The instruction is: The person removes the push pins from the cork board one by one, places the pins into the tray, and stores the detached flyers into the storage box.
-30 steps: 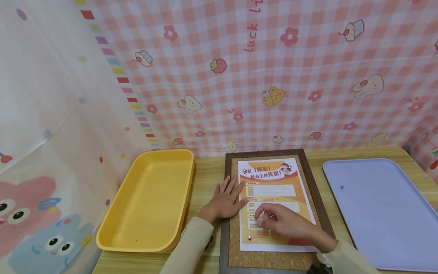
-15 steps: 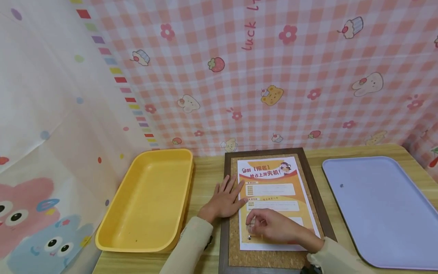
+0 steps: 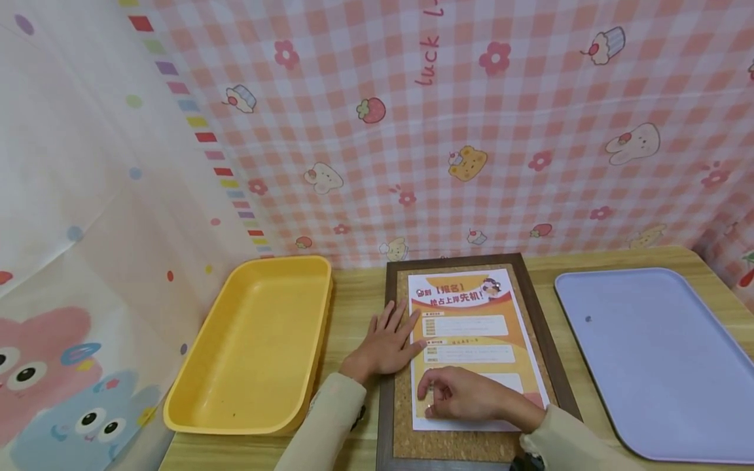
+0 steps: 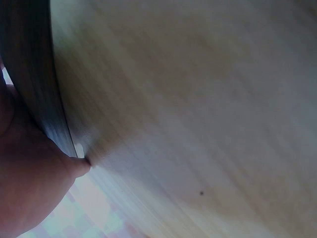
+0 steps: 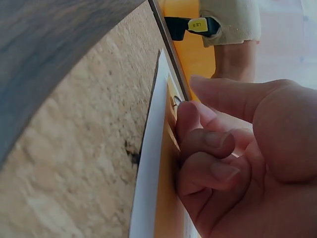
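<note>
A printed orange and white poster lies on a cork board with a dark wooden frame. Silver thumbtacks sit at its top left and top right corners. My left hand lies flat with spread fingers across the frame's left side and the poster's left edge. My right hand hovers over the poster's lower left corner, its fingers bent. In the right wrist view, a small silver thumbtack stands at that corner, just beyond the index fingertip. Thumb and index finger are apart there.
A yellow plastic tray stands to the left of the board. On the right lies a flat lilac tray with a tiny dark object on it. A checked cloth hangs behind the wooden table.
My right hand has moved left and down over the poster to the thumbtack at its lower left corner. My left hand has stayed in place.
</note>
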`<move>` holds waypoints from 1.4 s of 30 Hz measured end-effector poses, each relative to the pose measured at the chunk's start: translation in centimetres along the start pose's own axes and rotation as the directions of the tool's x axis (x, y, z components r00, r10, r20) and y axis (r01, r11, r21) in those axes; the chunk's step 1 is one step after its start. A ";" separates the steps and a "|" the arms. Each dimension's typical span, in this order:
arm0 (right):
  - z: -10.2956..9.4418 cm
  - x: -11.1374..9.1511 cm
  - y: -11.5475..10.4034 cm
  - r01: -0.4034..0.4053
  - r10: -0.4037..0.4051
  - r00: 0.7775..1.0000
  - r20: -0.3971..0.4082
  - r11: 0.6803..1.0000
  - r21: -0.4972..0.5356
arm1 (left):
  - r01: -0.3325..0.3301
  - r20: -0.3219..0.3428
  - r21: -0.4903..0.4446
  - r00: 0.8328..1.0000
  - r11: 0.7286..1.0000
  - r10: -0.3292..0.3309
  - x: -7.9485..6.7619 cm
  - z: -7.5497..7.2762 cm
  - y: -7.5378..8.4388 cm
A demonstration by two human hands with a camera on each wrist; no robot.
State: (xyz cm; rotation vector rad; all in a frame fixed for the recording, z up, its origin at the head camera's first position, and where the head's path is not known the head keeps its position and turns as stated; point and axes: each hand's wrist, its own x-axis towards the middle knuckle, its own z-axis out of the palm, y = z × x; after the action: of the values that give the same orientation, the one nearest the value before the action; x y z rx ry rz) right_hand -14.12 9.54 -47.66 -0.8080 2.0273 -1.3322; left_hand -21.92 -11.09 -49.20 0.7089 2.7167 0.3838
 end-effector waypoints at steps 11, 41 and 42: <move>0.0 0.1 0.0 -0.029 0.029 1.000 0.012 0.999 0.029 | -0.004 -0.019 -0.029 1.000 1.000 0.003 0.5 0.8 -0.8; 0.3 0.8 0.1 -0.144 0.143 0.987 -0.070 0.989 -0.012 | -0.014 -0.006 0.000 1.000 1.000 0.014 -0.2 -0.2 0.1; 0.3 0.8 0.1 -0.144 0.143 0.987 -0.071 0.990 -0.005 | -0.014 -0.003 -0.002 1.000 1.000 0.014 -0.2 -0.1 0.1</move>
State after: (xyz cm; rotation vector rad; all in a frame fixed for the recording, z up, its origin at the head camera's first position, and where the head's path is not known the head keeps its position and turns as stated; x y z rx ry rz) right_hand -14.43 8.85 -47.96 -0.6145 2.1058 -1.2860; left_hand -21.76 -11.14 -48.98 0.7273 2.7150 0.3916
